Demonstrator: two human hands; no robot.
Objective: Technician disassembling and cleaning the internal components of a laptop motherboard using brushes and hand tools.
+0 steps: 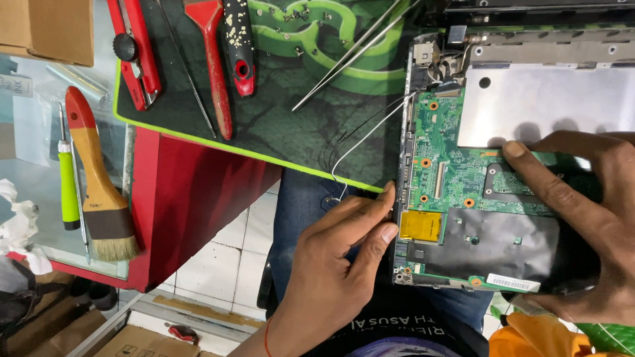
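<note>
Green circuit board (456, 172) lies flat inside the opened laptop chassis (529, 99), overhanging the near edge of the dark green mat (284, 125), long axis running away from the person. Left hand (337, 264) pinches the board's left edge between thumb and fingers; right hand (582, 218) clasps the right side, fingertip pressing the board. Tweezers (350, 56) and a red-handled brush (211, 59) rest further back on the mat
</note>
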